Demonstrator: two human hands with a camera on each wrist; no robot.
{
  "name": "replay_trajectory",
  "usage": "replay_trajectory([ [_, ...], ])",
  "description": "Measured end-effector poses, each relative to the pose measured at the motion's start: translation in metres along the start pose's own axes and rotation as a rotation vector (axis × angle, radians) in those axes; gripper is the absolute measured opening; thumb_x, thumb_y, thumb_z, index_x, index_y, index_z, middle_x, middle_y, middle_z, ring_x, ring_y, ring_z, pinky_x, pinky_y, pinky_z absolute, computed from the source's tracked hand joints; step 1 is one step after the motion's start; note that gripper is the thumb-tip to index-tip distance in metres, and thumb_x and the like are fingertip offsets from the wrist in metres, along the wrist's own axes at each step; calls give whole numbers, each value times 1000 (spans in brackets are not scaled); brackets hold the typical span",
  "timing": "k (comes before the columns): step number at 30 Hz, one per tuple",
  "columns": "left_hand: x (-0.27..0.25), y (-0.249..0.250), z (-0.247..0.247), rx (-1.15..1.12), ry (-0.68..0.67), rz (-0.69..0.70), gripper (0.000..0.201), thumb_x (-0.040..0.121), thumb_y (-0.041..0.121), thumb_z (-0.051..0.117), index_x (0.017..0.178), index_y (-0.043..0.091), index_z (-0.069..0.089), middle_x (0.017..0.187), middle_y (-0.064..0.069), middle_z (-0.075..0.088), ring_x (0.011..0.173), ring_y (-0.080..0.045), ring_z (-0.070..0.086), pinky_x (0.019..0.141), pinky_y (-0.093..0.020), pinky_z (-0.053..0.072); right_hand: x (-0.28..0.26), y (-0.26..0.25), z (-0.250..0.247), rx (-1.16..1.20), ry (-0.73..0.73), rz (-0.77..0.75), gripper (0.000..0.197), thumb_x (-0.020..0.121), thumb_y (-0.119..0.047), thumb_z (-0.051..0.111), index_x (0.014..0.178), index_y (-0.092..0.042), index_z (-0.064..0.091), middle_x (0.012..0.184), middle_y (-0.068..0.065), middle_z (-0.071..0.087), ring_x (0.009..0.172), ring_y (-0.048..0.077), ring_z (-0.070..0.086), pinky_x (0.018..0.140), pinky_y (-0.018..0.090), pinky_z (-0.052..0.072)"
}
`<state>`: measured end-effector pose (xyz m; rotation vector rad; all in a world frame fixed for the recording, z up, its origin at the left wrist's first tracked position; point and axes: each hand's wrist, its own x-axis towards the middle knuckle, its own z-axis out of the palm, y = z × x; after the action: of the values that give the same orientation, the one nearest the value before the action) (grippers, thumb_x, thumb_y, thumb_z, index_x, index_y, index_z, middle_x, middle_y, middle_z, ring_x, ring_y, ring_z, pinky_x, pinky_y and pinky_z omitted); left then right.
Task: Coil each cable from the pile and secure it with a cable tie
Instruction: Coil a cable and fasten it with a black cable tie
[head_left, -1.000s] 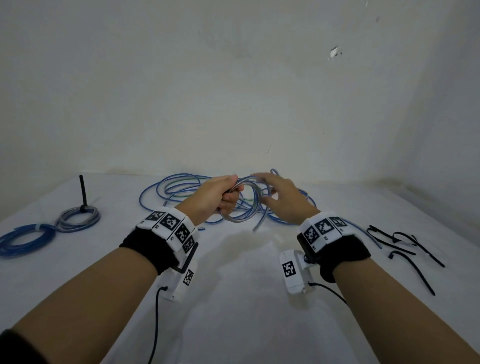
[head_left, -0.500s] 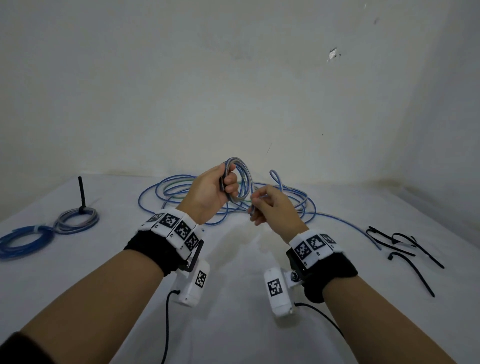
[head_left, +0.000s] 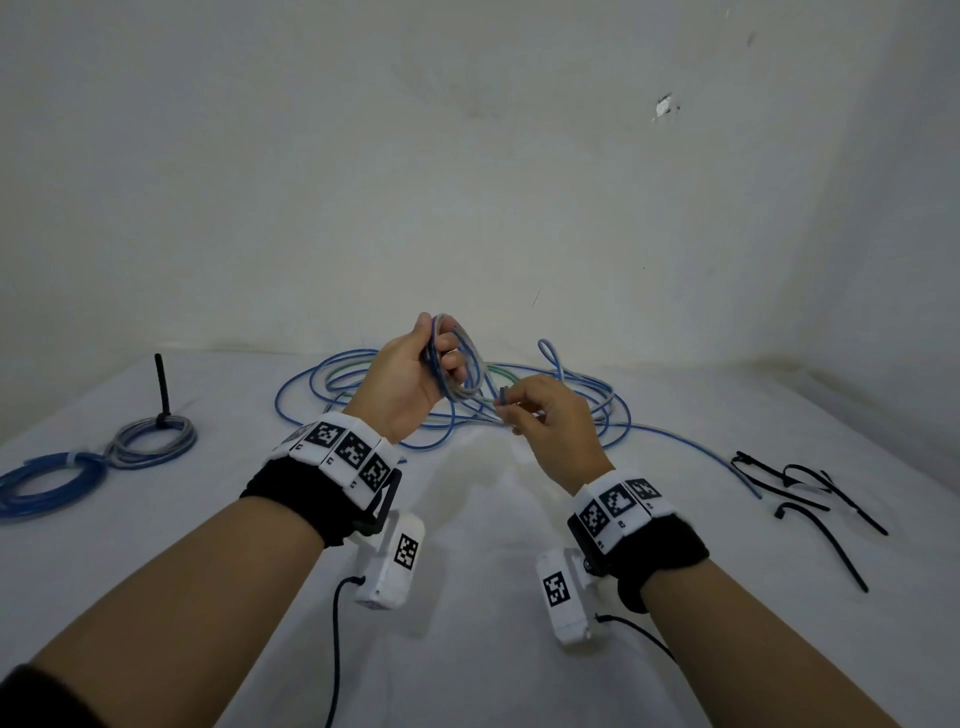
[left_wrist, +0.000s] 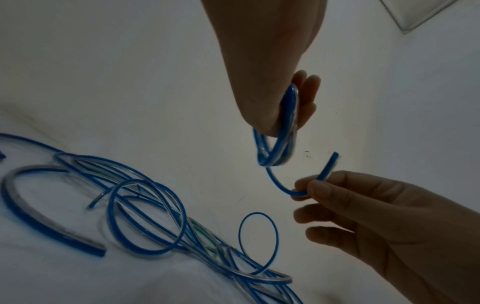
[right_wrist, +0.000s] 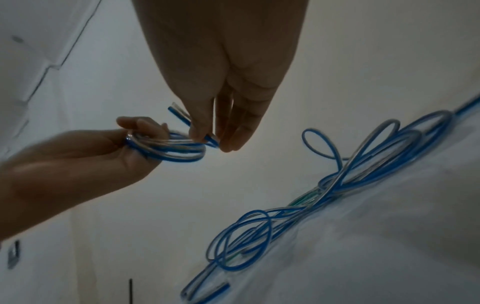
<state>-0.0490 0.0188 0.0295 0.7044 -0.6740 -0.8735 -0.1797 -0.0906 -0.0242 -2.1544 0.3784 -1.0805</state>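
Note:
My left hand (head_left: 415, 369) grips a small coil of blue and clear cable (head_left: 465, 364), held upright above the white table (head_left: 467, 649). The same coil (left_wrist: 279, 139) shows edge-on in the left wrist view, between thumb and fingers. My right hand (head_left: 545, 421) pinches the cable's loose end (head_left: 503, 396) just right of the coil; the short blue tip (left_wrist: 328, 166) sticks up past the fingertips. In the right wrist view the coil (right_wrist: 171, 150) sits in my left palm and the end (right_wrist: 192, 125) is pinched beside it. The loose cable pile (head_left: 519, 400) lies behind both hands.
Two tied coils lie at the left: a blue one (head_left: 47, 480) and a grey one (head_left: 153, 441) with a black tie tail (head_left: 162, 384) standing up. Several black cable ties (head_left: 810, 493) lie at the right. A wall stands close behind the table.
My left hand lifted the coil from near the table and turned it upright. My right hand drew back from the loop and now pinches the cable's free end.

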Motion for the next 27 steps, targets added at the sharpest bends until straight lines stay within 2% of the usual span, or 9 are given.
replay_trajectory([
  [3, -3, 0, 1, 29, -29, -40, 41, 103, 36, 23, 89, 11, 53, 56, 8, 43, 43, -6, 38, 49, -19, 42, 3, 10, -5, -80, 13, 18, 5, 83, -11, 69, 83, -6, 70, 80, -5, 57, 74, 20, 60, 71, 43, 52],
  [5, -2, -2, 1, 44, -26, -39, 42, 103, 37, 22, 88, 12, 52, 56, 8, 42, 42, -5, 34, 48, -18, 39, 2, 8, -3, -101, -22, 31, 6, 82, -13, 71, 83, -8, 71, 80, -6, 54, 76, 20, 59, 72, 41, 52],
  [9, 0, -10, 3, 125, -7, 14, 34, 104, 28, 22, 98, 7, 49, 67, 5, 47, 51, -6, 40, 57, -21, 38, -4, -10, 3, -8, -89, -18, 4, 79, -11, 72, 77, -10, 70, 78, -3, 58, 72, 14, 58, 69, 31, 51],
  [11, 0, -13, 4, 173, -13, 32, 27, 104, 21, 25, 105, 4, 46, 75, 2, 48, 57, -7, 44, 62, -22, 38, -5, -17, 3, 55, -88, -23, 7, 81, -8, 71, 76, -10, 66, 73, 0, 61, 67, 16, 60, 67, 32, 53],
  [14, -2, -14, 6, 219, -35, 41, 22, 103, 16, 27, 111, 3, 43, 79, 1, 47, 58, -6, 46, 61, -20, 40, -6, -24, 3, 159, -76, 0, 5, 82, -1, 67, 80, -2, 63, 71, 10, 64, 66, 25, 63, 67, 35, 56],
  [18, -2, -15, 7, 173, -26, 53, 19, 103, 14, 30, 110, 2, 42, 78, 1, 48, 57, -5, 47, 63, -21, 41, -8, -28, 7, 191, -98, 22, 5, 82, 1, 67, 81, -1, 62, 69, 12, 65, 65, 26, 66, 67, 32, 56],
  [21, 2, -7, 3, 41, 2, 69, 25, 103, 23, 30, 96, 7, 47, 75, 4, 52, 56, -6, 50, 63, -22, 48, -10, -27, 8, 116, -174, 26, 4, 81, 2, 66, 81, -2, 64, 69, 4, 64, 64, 16, 65, 66, 25, 55],
  [24, 5, 4, -2, -35, 23, 36, 36, 103, 33, 27, 86, 10, 49, 66, 7, 52, 51, -5, 48, 61, -22, 49, -11, -22, 4, 19, -256, 9, 5, 81, 1, 66, 82, -4, 65, 68, -4, 62, 61, 4, 61, 64, 17, 51],
  [27, 5, 8, -2, -85, 16, 6, 37, 102, 36, 28, 86, 10, 48, 64, 8, 48, 49, -4, 43, 53, -19, 46, -11, -21, 1, -19, -307, 11, 6, 82, 1, 65, 83, -5, 66, 67, -10, 61, 59, 1, 58, 62, 14, 49],
])
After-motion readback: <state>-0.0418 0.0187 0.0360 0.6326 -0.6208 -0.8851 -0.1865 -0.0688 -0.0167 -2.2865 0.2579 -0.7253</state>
